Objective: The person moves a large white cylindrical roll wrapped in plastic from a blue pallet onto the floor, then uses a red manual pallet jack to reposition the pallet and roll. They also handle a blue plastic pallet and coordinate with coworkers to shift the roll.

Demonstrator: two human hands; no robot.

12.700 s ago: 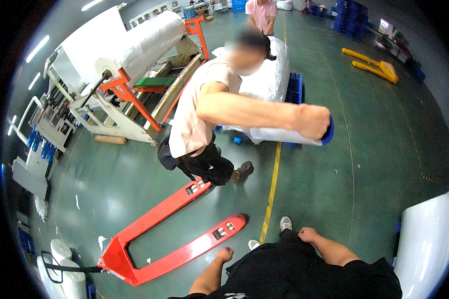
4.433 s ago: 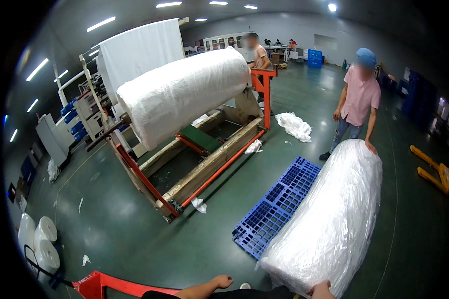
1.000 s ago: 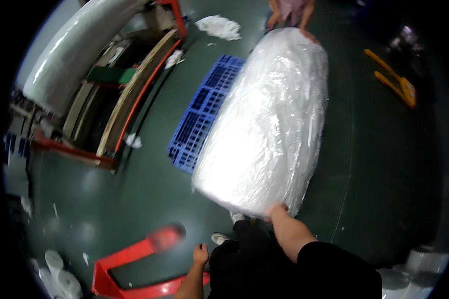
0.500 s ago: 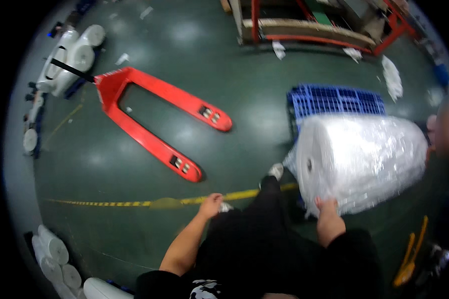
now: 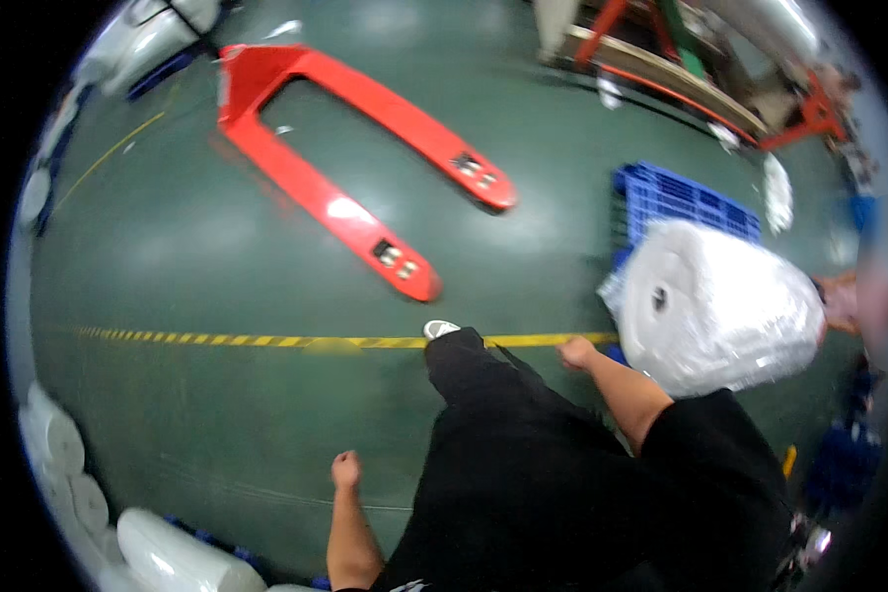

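Observation:
My left hand [image 5: 345, 469] hangs low over the green floor with its fingers curled in and nothing seen in them. My right hand [image 5: 577, 352], also loosely closed and holding nothing visible, is over the yellow floor line. It is just left of a large roll of bubble wrap [image 5: 720, 306] covered in clear film, apart from it. The roll lies on its side, its cored end facing me, partly over a blue plastic pallet [image 5: 691, 202]. Ahead to the left is a red pallet jack [image 5: 316, 192], its two forks pointing toward the lower right.
A yellow and black floor line [image 5: 257, 340] crosses in front of me. White rolls [image 5: 183, 553] lie at the lower left, more at the upper left. A red-framed rack [image 5: 681, 94] stands at the far right. Another person's blurred arm [image 5: 839, 301] is at the roll's far end.
My right hand has come off the roll and moved left. My left hand has dropped lower and further left. The view has shifted, and one shoe now shows ahead at the floor line.

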